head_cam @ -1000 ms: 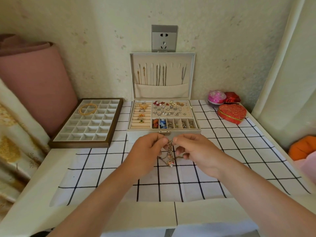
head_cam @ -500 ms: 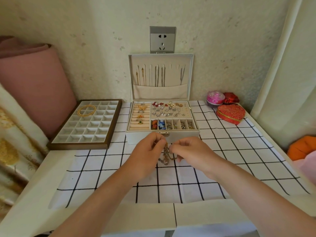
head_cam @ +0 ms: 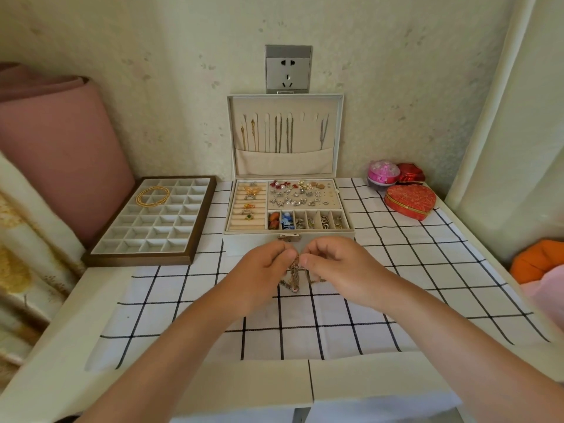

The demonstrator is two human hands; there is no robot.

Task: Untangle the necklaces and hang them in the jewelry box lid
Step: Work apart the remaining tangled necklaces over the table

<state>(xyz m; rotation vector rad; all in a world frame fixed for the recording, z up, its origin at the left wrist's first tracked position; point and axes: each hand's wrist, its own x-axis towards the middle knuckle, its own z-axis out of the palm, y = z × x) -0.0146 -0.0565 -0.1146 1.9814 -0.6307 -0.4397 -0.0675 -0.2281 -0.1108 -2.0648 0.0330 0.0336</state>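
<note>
- At mid-frame the left hand and right hand meet. Their fingers are curled in, tips almost touching, and each hand pinches the top of the tangled necklaces.
- The bunch hangs between the two pinches, its low end just over the checked cloth.
- Drawing the hands apart too hard would likely cinch the knot tighter or snap a thin link.
- The fingertips cover the knot itself, so the wrong strand could easily be teased out.
- If either pinch slips, the bunch may drop and snarl afresh. It could fall on the cloth or into the open jewelry box just above the hands, among the loose pieces there.
- The jewelry box lid stands upright at upper centre with several hung chains already on it. Carrying a freed necklace over the open box risks catching on the contents, or knocking a hung chain off its hook.
</note>
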